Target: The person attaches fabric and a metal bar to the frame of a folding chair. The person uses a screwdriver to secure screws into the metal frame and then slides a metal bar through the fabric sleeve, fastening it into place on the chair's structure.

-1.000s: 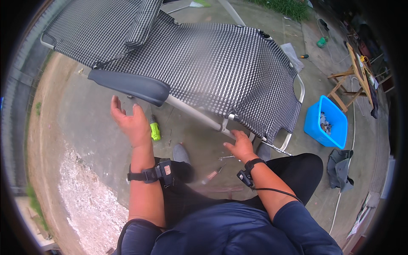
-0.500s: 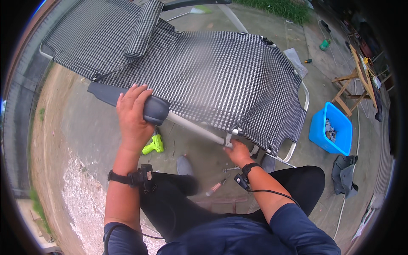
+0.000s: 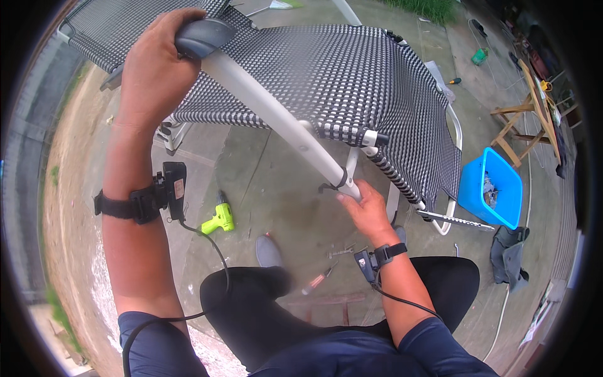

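My left hand (image 3: pixel 157 78) is closed round the dark grey plastic armrest (image 3: pixel 206 36) of a folding lounge chair with black-and-white woven fabric (image 3: pixel 326 75). The armrest sits atop a white metal tube (image 3: pixel 270 110), which slants down to the right. My right hand (image 3: pixel 365 210) is closed on that tube's lower end, just below a small black fitting (image 3: pixel 339 182) near a joint in the chair frame.
A lime cordless drill (image 3: pixel 218 218) and a screwdriver (image 3: pixel 317 281) lie on the concrete. On the right stand a blue bin (image 3: pixel 505 201) holding small parts and a folding wooden stand (image 3: pixel 534 113), with dark grey cloth (image 3: pixel 505 251) below the bin.
My left hand took hold of the armrest, which has risen with its tube toward the top of the picture. My right hand has moved onto the tube's lower end.
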Motion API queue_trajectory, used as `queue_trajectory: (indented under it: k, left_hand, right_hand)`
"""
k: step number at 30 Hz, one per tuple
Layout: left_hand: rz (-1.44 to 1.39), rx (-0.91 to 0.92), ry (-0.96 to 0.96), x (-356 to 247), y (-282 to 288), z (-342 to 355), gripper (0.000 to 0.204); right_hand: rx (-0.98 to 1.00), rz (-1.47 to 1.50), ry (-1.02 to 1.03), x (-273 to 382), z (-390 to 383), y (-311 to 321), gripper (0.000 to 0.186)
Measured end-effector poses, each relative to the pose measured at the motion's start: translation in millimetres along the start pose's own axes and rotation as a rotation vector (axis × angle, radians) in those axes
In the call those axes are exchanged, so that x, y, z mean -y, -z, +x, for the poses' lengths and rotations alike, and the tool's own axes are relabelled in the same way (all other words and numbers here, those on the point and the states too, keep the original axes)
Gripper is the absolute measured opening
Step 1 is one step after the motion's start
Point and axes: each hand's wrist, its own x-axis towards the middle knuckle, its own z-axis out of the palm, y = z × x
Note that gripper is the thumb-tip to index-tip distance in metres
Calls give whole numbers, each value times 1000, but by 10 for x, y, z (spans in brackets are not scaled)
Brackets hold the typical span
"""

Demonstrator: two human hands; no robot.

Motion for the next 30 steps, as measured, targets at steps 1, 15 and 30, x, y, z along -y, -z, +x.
queue_trajectory:
  k: [1,15,30]
  left_hand:
    - [22,20,10,93,-343,-284,49]
    - [-65,-57,-105,1505,-1595,-1811,47]
    - [-122,-92,-167,2050,1879,-1308,47]
  right_hand:
    - [-22,16,-9,-345,-47,-219,40]
    - [-350,-166,177,-1565,127,-1923,40]
    - [-433,-271,-161,1726,-1313,-2221,34]
